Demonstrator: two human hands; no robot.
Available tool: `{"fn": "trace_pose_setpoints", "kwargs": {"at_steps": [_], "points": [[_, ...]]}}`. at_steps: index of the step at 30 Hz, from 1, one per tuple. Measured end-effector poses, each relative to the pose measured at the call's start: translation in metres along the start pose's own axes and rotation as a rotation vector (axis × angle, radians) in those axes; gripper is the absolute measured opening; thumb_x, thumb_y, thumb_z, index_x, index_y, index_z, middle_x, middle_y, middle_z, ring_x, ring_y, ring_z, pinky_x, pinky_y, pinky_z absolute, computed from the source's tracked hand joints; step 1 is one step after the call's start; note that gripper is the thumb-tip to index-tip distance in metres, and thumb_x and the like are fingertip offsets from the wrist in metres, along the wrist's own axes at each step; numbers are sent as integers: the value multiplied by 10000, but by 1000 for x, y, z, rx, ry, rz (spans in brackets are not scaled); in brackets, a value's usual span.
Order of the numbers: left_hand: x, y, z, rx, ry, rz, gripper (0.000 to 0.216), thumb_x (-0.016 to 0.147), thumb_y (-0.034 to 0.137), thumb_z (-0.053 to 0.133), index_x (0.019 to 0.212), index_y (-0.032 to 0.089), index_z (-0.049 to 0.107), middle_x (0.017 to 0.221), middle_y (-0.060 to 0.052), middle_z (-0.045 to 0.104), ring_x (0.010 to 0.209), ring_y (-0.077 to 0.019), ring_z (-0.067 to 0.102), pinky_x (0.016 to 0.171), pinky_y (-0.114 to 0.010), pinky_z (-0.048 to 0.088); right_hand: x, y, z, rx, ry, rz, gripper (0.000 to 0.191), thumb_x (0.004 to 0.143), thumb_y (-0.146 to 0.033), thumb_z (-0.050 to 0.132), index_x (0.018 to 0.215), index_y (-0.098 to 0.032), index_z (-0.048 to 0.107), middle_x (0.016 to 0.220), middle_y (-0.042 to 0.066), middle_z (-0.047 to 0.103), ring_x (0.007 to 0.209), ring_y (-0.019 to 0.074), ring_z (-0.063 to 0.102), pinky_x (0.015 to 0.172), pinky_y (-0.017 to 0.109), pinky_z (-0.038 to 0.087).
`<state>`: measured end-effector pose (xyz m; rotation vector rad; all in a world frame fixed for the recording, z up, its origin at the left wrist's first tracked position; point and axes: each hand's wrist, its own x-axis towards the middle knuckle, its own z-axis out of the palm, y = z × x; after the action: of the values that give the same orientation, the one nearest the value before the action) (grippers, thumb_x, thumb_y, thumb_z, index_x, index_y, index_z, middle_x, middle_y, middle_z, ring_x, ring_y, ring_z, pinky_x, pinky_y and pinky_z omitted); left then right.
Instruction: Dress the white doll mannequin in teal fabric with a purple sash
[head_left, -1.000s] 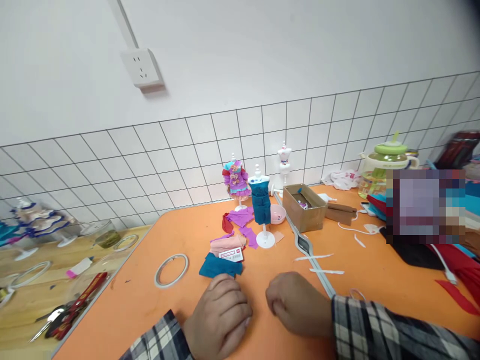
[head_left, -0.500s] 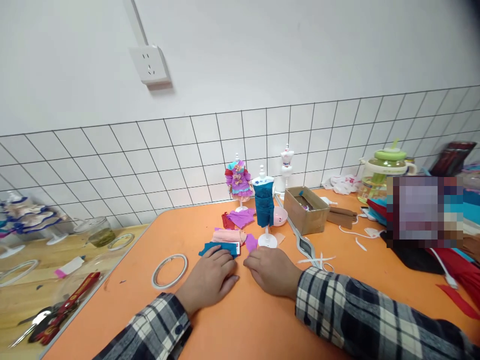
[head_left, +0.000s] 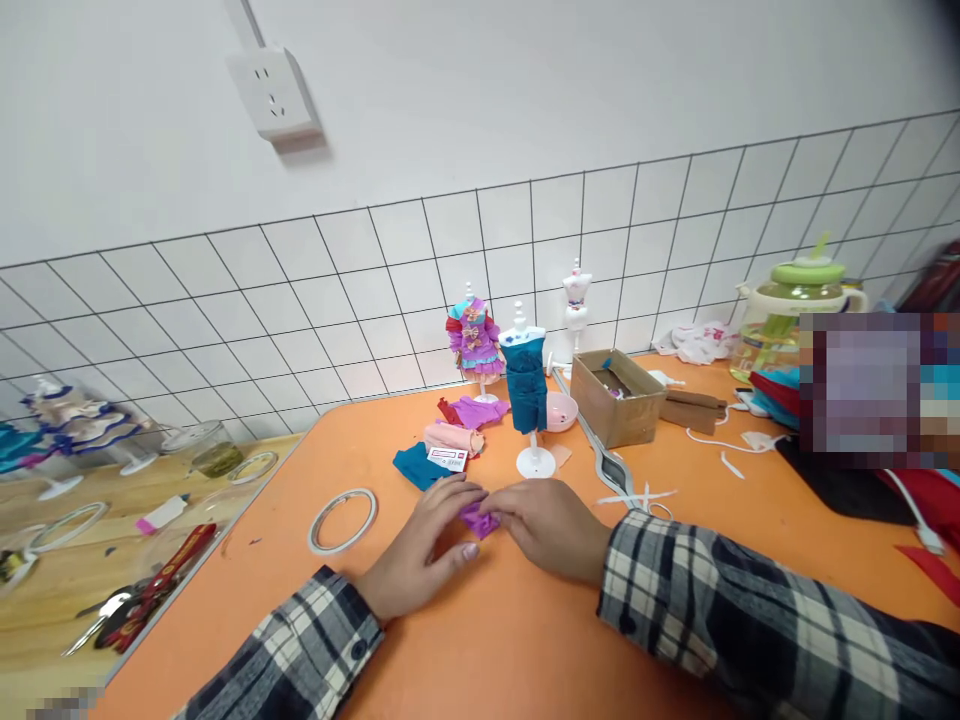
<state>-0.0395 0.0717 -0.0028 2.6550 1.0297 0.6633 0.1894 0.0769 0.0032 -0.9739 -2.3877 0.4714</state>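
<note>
A small piece of purple cloth (head_left: 480, 520) lies low over the table between my hands. My right hand (head_left: 551, 525) pinches its right side, fingers curled. On its other side my left hand (head_left: 420, 550) has fingers stretched out and thumb apart, the fingertips at the cloth's upper left edge. Just beyond stands a white mini dress form (head_left: 525, 375) wrapped in teal cloth. Folded teal cloth (head_left: 421, 466) with a small white printed card (head_left: 448, 458) on it lies beyond my left hand, a roll of pink cloth (head_left: 453, 438) behind.
Farther back are a dress form in a purple ruffled dress (head_left: 477, 340), a bare form (head_left: 576, 300), a pink bowl (head_left: 561, 412) and a cardboard box (head_left: 619, 405). A tape roll (head_left: 343, 521) lies left, scissors (head_left: 651, 502) right, a green-lidded jug (head_left: 799, 315) far right.
My right hand has drawn the purple cloth toward me, between both hands. My left hand has come off the teal cloth, which now lies uncovered. The view has shifted slightly.
</note>
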Motion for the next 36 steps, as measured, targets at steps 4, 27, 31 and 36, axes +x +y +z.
{"fn": "trace_pose_setpoints", "kwargs": {"at_steps": [4,27,31,36], "points": [[3,4,5,-202,66,-113,298,968,427,468,1068,217,654,1202,-96,634,1206,-253,523,1054,-433,421,8,6,1,353,112,192,234,891,-169,499,971,-213,714,911,6,730,805,140,633,728,250,460],[6,10,11,-976,1,-479,396,823,512,663,819,117,632,657,-40,645,562,-129,583,531,-214,419,18,22,-37,634,514,337,223,809,-382,567,893,-184,624,804,35,620,666,156,549,558,279,466],[7,7,12,-1131,21,-491,372,794,484,705,800,118,640,634,-37,658,480,-110,562,470,-205,415,7,1,-82,220,345,249,216,828,-290,558,989,-206,675,888,47,681,758,177,607,682,308,483],[5,4,11,-1224,15,-474,332,781,444,703,713,125,639,563,-30,629,464,-126,552,485,-237,428,-30,-42,-145,-224,268,183,417,884,-441,557,1273,-296,590,901,31,702,717,180,631,602,285,466]]}}
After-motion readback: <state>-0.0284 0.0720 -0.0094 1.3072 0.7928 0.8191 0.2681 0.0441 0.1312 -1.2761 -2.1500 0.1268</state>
